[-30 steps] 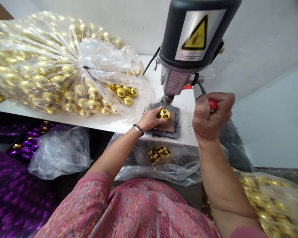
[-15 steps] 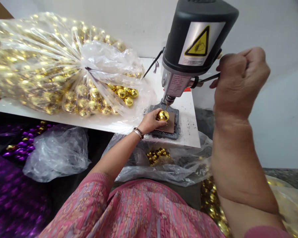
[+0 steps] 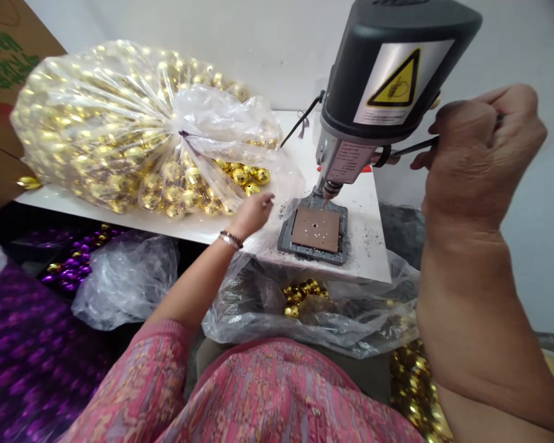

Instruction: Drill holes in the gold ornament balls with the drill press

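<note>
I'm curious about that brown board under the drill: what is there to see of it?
The brown board is flat and squarish, perhaps wood or fibreboard, with one dark hole near its middle and small pale flecks around it. It lies flat on the grey base beneath the drill. Neither the left hand nor the right hand touches it.

Near the right edge of the white table (image 3: 203,229), the drill (image 3: 354,104) is black above grey, its silver label (image 3: 404,83) bearing a black-bordered yellow triangle (image 3: 397,83). The pad (image 3: 324,229) is brown on a grey base (image 3: 286,239); the balls (image 3: 240,177) shiny gold; the shirt (image 3: 258,394) streaky pink, lilac and tan.
</note>
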Demonstrator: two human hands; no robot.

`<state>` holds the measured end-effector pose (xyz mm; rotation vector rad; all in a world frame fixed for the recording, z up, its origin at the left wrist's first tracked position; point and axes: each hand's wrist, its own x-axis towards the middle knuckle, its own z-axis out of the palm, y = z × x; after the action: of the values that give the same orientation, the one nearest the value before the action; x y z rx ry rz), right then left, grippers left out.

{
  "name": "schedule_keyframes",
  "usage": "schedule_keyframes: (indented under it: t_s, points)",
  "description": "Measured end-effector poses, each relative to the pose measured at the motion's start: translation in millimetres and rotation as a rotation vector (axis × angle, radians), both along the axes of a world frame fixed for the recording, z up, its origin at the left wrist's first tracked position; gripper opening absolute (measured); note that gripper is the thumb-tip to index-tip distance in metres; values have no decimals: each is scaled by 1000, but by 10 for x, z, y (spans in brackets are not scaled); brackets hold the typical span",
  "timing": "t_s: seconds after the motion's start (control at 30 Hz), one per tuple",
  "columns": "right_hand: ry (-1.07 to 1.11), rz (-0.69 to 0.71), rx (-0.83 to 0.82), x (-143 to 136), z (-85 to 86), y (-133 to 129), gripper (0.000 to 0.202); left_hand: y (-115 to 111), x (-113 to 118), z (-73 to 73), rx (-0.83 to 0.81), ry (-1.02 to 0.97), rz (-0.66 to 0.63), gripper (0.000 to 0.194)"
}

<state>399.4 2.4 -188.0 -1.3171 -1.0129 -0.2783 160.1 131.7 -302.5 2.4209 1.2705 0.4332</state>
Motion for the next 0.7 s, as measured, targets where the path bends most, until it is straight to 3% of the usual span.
schedule_keyframes:
  t_s: [0.1, 0.17, 0.3, 0.4, 0.57, 0.63, 0.7]
  points:
    - [33, 12, -14, -47, 17, -22, 21, 384, 62, 93, 126, 180, 262, 45]
    - [34, 23, -26, -76, 20, -35, 21, 548, 93, 118, 85, 293, 321, 44]
    - [5, 16, -33, -112, 3, -66, 19, 636, 114, 67, -10, 433, 278, 48]
    - [0, 3, -34, -126, -13, -91, 19, 606, 99, -25, 28, 415, 194, 60]
    - [18, -31, -56, -145, -32, -115, 16, 555, 63, -139, 49, 211, 127, 60]
    - [18, -30, -75, -145, -46, -118, 14, 448, 11, -162, -22, -33, 87, 60]
    - [9, -34, -86, -139, -64, -123, 13, 227, -116, -206, -212, -376, 23, 66]
